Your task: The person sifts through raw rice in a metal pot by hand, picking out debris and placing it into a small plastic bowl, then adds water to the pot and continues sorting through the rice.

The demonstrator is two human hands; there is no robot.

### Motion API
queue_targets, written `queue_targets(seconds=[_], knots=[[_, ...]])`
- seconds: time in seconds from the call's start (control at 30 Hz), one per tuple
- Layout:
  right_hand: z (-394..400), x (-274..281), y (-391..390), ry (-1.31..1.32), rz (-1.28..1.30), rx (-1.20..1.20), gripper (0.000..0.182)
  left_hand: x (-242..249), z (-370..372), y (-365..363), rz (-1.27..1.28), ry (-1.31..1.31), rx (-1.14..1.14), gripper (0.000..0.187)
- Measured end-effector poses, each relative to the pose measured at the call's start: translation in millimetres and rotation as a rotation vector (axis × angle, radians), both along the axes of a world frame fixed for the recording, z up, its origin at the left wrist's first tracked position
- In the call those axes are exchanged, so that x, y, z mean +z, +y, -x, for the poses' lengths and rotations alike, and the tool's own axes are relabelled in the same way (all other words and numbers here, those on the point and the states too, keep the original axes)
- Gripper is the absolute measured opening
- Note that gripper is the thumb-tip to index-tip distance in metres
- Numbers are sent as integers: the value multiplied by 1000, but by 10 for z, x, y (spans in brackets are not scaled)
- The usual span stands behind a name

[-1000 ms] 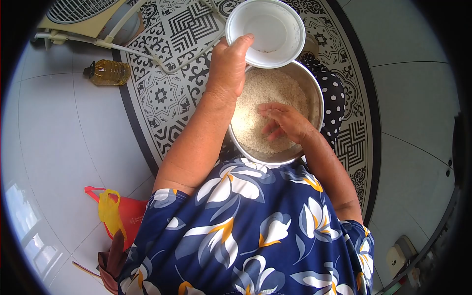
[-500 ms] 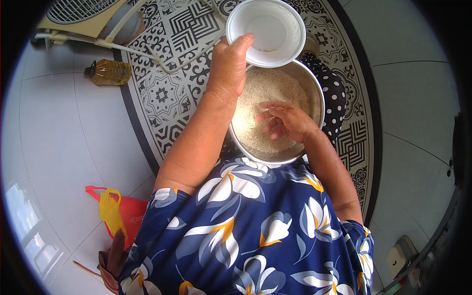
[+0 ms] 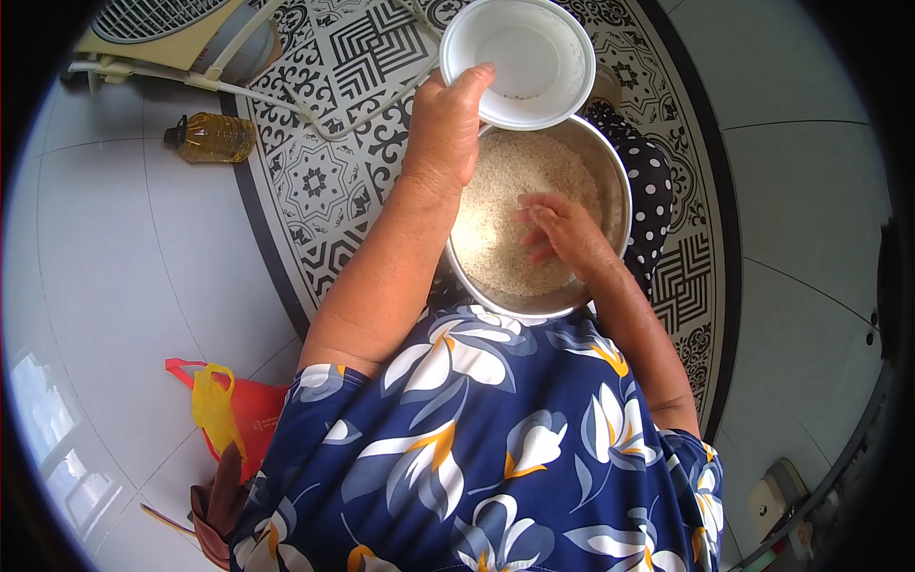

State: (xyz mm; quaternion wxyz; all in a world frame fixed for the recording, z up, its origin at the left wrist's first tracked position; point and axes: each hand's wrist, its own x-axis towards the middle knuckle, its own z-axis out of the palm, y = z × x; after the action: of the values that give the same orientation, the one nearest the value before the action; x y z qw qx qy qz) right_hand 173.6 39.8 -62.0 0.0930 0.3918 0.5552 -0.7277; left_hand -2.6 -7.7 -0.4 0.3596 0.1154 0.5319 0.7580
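Round silvery metal pot [image 3: 613, 195]: nearest us, probably heavy; opposite rims offer hold.
Loose pale grains [image 3: 505, 181]: inside it, likely slippery.
Right hand [image 3: 564, 234]: over the grains, fingers curved, slightly parted; contact, we cannot tell.
Left hand [image 3: 448, 129]: thumb clamping the rim of a round white plastic bowl [image 3: 524, 59], other fingers hidden.
Bowl: by the pot's far edge, seemingly light, stiff.

Grain [image 3: 500, 195] lies in the pot [image 3: 615, 191], the bowl [image 3: 534, 67] perhaps above its far rim, bottle [image 3: 217, 138] well left.
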Motion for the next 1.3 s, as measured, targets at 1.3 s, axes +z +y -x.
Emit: queue_targets(seconds=[1.3], knots=[[-10,103,-64,57,-233,-30,47,14,10,-42,-6,-29,24,41]])
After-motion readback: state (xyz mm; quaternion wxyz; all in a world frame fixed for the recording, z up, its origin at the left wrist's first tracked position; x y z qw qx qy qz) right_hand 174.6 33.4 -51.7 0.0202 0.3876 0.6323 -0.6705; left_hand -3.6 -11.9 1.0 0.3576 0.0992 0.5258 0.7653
